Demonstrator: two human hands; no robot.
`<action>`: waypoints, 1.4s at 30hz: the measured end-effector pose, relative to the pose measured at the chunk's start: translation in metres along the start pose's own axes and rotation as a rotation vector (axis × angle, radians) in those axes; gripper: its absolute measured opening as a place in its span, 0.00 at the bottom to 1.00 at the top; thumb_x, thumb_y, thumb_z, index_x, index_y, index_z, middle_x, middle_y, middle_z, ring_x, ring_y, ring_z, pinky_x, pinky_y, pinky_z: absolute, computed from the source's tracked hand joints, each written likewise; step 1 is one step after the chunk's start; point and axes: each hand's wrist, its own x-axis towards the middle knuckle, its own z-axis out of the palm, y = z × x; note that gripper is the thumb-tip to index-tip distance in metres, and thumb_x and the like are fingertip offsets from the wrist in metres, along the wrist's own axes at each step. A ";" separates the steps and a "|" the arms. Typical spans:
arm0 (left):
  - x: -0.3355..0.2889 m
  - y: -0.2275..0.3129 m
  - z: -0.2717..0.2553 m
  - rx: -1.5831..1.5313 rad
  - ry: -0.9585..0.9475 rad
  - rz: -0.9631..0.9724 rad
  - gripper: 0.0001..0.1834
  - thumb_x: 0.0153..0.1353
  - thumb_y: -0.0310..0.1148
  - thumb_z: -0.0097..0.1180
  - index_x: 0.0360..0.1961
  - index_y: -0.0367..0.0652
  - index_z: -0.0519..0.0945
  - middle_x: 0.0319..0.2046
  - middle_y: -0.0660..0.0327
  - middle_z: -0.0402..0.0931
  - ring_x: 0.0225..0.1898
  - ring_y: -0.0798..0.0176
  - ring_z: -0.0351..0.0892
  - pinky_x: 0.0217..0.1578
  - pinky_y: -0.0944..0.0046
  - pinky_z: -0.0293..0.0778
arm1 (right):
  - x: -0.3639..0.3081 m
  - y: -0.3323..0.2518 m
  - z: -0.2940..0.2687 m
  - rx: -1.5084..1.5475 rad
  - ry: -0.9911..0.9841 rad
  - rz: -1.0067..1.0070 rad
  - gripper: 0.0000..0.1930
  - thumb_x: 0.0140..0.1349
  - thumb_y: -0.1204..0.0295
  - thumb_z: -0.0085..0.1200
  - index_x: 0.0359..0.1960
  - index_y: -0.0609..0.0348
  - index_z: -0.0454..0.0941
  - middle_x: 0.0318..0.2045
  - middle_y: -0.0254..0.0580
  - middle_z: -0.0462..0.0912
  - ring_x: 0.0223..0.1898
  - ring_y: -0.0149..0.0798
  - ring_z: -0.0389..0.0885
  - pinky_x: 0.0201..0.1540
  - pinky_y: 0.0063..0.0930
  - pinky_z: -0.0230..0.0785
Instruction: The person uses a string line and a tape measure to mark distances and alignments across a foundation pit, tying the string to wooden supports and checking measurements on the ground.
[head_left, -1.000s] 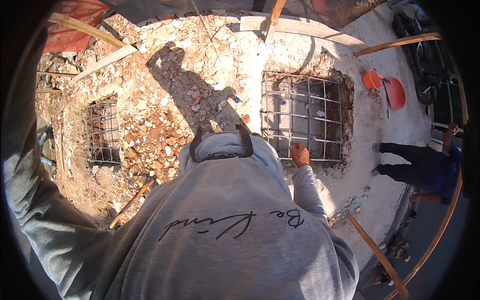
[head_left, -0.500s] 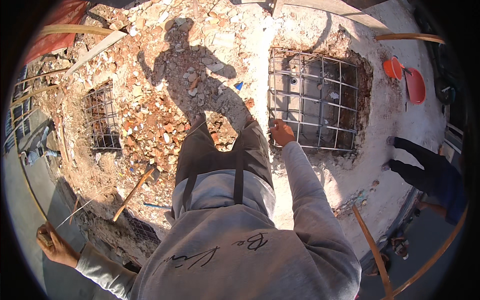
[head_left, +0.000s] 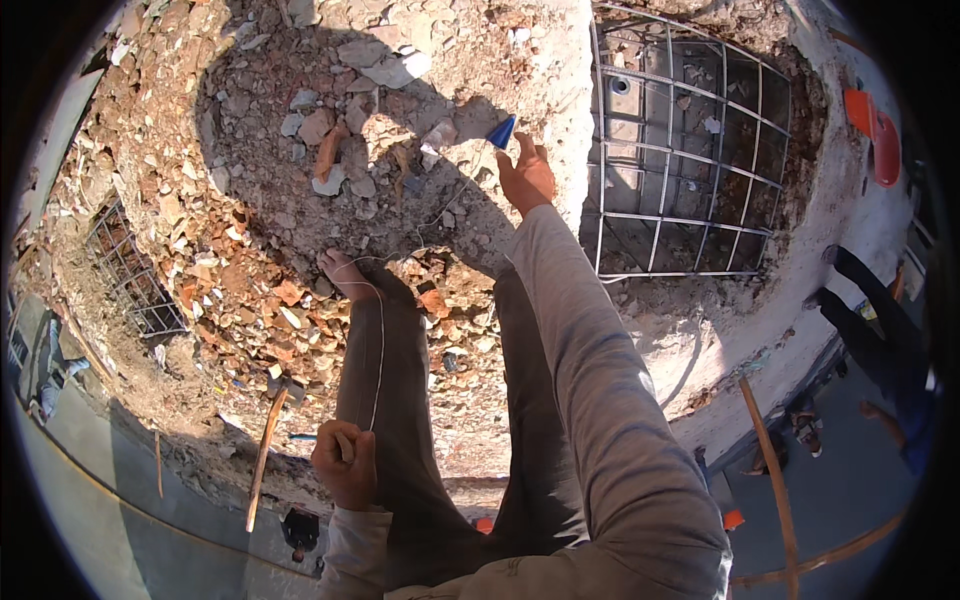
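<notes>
My left hand [head_left: 347, 462] is closed low in front of my left thigh. A thin white string [head_left: 379, 370] comes out of its fist; anything else inside is hidden. The string runs up past my bare left foot and over the rubble towards a blue cone-shaped piece [head_left: 503, 130], but I cannot tell whether it joins it. My right hand [head_left: 527, 177] reaches far forward with fingers apart. Its fingertips are right beside the blue piece, and contact is unclear.
To my right, a steel bar grid [head_left: 690, 150] spans a deep opening; a smaller grid [head_left: 135, 275] lies left. Broken stones [head_left: 250, 260] surround my feet. A wooden-handled tool [head_left: 265, 455] stands at lower left. Another person's dark-clothed legs [head_left: 870, 300] and red containers [head_left: 873, 130] are right.
I have bent forward. My right hand has left the grid's edge for the blue piece. My left hand has come in from the far left; the wooden block seen in it is now hidden.
</notes>
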 end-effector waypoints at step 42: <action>0.123 -0.030 0.072 -0.180 -0.325 -0.212 0.08 0.55 0.19 0.58 0.26 0.40 0.71 0.23 0.68 0.69 0.26 0.77 0.64 0.28 0.73 0.65 | 0.079 0.044 0.004 0.410 0.641 0.077 0.30 0.59 0.61 0.62 0.51 0.75 0.63 0.35 0.59 0.80 0.35 0.48 0.81 0.42 0.38 0.74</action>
